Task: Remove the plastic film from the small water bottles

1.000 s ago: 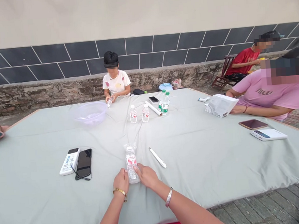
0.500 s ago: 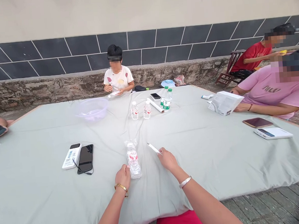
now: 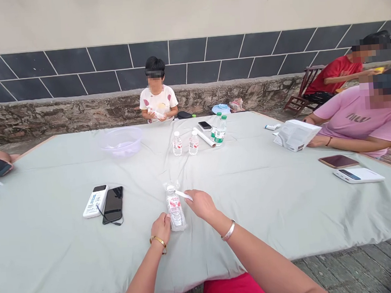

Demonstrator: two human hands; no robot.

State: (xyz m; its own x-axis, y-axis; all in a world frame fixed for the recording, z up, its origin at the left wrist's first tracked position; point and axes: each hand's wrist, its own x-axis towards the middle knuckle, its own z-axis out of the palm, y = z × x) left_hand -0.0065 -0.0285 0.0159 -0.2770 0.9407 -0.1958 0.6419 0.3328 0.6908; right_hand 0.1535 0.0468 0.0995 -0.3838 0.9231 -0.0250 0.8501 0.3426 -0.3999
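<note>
A small water bottle (image 3: 176, 211) in clear plastic wrap lies on the cloth in front of me, its white cap pointing away. My left hand (image 3: 161, 227) is closed on the wrap at the bottle's left side, near the base. In my right hand (image 3: 201, 203) is a slim white utility knife (image 3: 184, 195), gripped with curled fingers. The knife's front end meets the bottle at its neck, just below the cap; whether the blade touches the plastic is too small to tell.
Left of the bottle lie a white power bank (image 3: 96, 201) and a black phone (image 3: 113, 206). Farther back are a purple basin (image 3: 121, 145), two small bottles (image 3: 193, 143), a white roll (image 3: 204, 137) and green-capped bottles (image 3: 220, 131). Other people sit around the cloth-covered table (image 3: 254, 214).
My right hand has moved left, bringing the knife from beside the bottle to its neck. The left hand keeps its hold. The person opposite has raised the wrapped item in their hands.
</note>
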